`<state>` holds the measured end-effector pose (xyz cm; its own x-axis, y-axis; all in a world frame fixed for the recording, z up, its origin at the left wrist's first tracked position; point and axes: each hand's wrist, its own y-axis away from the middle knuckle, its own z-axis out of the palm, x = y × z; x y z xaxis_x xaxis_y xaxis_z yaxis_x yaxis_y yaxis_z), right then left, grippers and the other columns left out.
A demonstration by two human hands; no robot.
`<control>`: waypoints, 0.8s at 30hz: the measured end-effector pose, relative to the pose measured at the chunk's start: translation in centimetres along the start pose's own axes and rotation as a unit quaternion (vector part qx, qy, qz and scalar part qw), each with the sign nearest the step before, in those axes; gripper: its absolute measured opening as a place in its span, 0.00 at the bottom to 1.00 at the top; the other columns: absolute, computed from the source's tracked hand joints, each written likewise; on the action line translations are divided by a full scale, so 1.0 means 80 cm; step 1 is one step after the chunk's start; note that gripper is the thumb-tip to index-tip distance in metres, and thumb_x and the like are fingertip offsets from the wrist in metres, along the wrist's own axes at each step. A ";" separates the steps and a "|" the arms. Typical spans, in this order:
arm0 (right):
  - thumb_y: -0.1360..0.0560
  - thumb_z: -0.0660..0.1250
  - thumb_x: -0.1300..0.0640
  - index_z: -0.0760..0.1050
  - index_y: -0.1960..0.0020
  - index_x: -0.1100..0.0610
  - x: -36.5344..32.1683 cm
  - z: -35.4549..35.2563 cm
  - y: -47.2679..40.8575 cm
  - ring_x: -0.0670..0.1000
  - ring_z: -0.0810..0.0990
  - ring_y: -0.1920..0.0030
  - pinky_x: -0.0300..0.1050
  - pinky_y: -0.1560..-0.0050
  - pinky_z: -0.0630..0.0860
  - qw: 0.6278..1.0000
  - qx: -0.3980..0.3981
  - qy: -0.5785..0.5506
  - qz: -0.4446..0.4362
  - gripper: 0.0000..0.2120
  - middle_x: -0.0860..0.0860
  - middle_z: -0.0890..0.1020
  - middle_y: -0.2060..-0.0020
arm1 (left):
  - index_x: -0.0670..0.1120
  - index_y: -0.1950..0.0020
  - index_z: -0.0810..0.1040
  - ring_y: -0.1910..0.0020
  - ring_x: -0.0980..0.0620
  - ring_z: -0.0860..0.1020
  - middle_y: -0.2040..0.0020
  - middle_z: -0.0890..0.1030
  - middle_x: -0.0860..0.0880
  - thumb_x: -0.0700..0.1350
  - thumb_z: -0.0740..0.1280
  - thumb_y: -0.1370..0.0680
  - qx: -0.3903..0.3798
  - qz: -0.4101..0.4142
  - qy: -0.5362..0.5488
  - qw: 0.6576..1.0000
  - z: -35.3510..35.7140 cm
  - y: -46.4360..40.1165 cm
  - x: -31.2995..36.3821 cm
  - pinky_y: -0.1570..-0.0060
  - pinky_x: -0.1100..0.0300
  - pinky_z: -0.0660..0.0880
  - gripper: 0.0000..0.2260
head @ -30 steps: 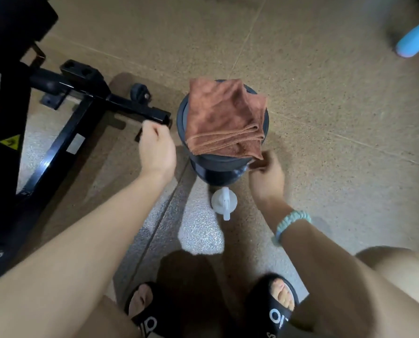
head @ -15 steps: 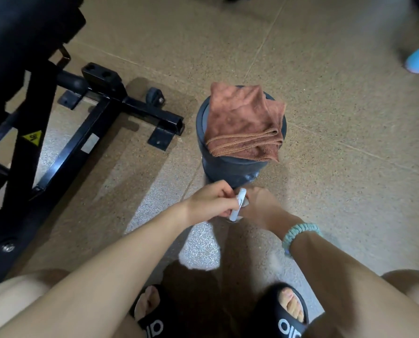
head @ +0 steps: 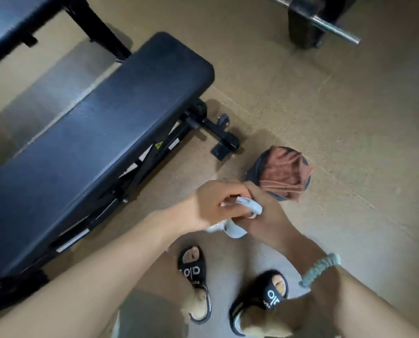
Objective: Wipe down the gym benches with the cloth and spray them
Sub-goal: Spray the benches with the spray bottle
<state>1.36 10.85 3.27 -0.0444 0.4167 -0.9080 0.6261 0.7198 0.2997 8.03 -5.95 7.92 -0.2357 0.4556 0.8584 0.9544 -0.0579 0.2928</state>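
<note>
Left hand [head: 212, 207] fingers curled, pinching white plastic spray-bottle trigger head [head: 248, 206] | right hand [head: 267, 215] wrapped round same bottle lower down, body mostly hidden | both hands touching, above tan floor [head: 325, 118] | folded brown cloth [head: 285, 173] draped on dark round weight [head: 253, 170], just beyond hands | black padded bench [head: 101, 132] left, untouched

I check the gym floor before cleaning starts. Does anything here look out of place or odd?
One thing: the brown cloth lies folded on top of a dark dumbbell standing on end on the floor, an unusual resting spot. No spill shows. Both hands, left and right, hold the white spray bottle.
</note>
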 end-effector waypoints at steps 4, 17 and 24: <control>0.31 0.65 0.58 0.76 0.34 0.41 -0.146 -0.003 -0.014 0.52 0.84 0.49 0.58 0.48 0.81 0.998 -0.049 0.042 -0.008 0.27 0.47 0.86 0.49 | 0.52 0.47 0.82 0.47 0.60 0.80 0.49 0.83 0.57 0.40 0.71 0.20 0.065 -0.001 0.069 0.995 -0.109 0.069 0.087 0.47 0.66 0.73 0.06; 0.28 0.62 0.63 0.76 0.53 0.52 -0.419 0.050 -0.059 0.47 0.76 0.48 0.49 0.47 0.74 0.998 0.037 0.045 0.007 0.09 0.46 0.77 0.54 | 0.57 0.25 0.63 0.32 0.54 0.77 0.33 0.77 0.52 0.43 0.78 0.35 0.116 -0.230 0.296 0.920 -0.170 0.169 0.137 0.34 0.42 0.77 0.42; 0.35 0.66 0.61 0.76 0.53 0.57 -0.405 0.068 -0.090 0.45 0.76 0.56 0.34 0.57 0.71 0.996 0.060 -0.019 0.067 0.10 0.48 0.79 0.56 | 0.61 0.35 0.74 0.42 0.53 0.83 0.43 0.84 0.55 0.51 0.83 0.38 0.171 -0.290 0.286 0.897 -0.171 0.149 0.116 0.42 0.44 0.82 0.34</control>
<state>2.53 -10.86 28.89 0.0739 0.4807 -0.8738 0.7125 0.5875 0.3835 14.73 -14.61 25.12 -0.6732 -0.2159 0.7072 0.6176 0.3618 0.6983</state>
